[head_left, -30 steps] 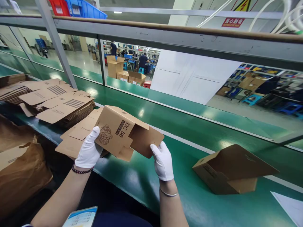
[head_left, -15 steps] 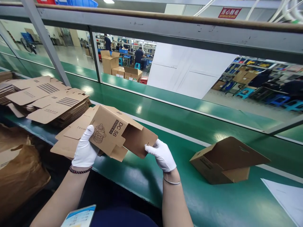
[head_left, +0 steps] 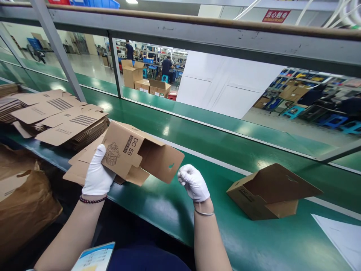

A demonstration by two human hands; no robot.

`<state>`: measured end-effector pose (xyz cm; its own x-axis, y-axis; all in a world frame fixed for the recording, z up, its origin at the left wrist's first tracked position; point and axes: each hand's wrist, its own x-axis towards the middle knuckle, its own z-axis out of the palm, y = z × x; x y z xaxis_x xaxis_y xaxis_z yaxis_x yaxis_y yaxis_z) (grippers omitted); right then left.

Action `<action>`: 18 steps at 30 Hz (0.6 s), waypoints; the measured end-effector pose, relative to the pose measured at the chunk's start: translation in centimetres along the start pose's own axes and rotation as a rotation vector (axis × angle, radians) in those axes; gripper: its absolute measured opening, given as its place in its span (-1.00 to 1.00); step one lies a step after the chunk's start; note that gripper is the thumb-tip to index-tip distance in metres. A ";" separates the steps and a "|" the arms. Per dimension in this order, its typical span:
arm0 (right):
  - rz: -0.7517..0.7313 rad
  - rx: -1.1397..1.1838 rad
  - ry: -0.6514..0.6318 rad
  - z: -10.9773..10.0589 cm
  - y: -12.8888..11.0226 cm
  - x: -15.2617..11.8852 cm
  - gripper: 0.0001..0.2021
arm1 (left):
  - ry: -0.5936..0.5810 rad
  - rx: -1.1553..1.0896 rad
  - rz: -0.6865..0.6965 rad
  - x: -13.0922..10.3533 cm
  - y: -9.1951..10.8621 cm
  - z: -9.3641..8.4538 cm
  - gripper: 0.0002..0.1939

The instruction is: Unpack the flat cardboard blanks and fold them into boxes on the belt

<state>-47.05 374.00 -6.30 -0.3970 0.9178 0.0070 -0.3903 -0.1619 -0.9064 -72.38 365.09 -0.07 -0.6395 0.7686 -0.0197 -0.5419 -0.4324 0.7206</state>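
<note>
A view from a head-worn camera looking down at two white-gloved hands at a green conveyor belt [head_left: 180, 210]; the left hand [head_left: 97, 175] grips a half-erected brown cardboard box [head_left: 132, 154] by its near left corner, thumb on the printed face marked "DC 56" beside a small drawing, fingers curled round behind it; the box is held in the air just above the near edge of the belt, tilted, its open end facing right with one large flap [head_left: 165, 165] hanging out and a small cut-out showing in that flap; the right hand [head_left: 194, 182] sits just right of the flap, apart from it, fingers curled loosely into a near fist and holding nothing; under and behind the held box lies a short pile of flat blanks [head_left: 81, 165], and further left a taller stack of flat blanks [head_left: 64, 126] with printed barcodes; to the right on the belt rests a finished box [head_left: 267, 192], lid flap raised, well apart from the hands; a white sheet [head_left: 341, 237] lies at the far right; brown paper bags [head_left: 25, 203] sit at the lower left; judged from this, the box is part-way through being folded into shape, and the next move calls for the free hand to take the loose flap and tuck it in while the other steadies the body
</note>
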 end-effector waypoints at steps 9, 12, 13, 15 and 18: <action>0.014 -0.029 -0.032 0.8 -0.4 0.1 -0.50 | 0.085 -0.088 -0.053 -0.1 1.3 0.7 -0.65; 0.044 -0.010 -0.105 2.1 -0.4 0.0 -0.48 | 0.074 -0.059 -0.091 -0.2 0.9 0.8 -0.65; 0.051 0.001 -0.116 2.4 -0.3 0.0 -0.49 | 0.079 -0.054 -0.096 -0.2 0.9 0.8 -0.66; 0.055 0.008 -0.125 2.7 -0.2 -0.1 -0.52 | 0.102 -0.051 -0.099 -0.3 0.8 0.9 -0.67; 0.045 -0.015 -0.128 2.8 -0.1 -0.3 -0.52 | 0.117 -0.051 -0.094 -0.3 0.8 0.9 -0.68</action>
<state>-49.18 372.70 -5.05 -0.5170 0.8557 0.0196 -0.3574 -0.1950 -0.9134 -72.11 364.92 1.20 -0.6420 0.7481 -0.1678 -0.6275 -0.3869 0.6757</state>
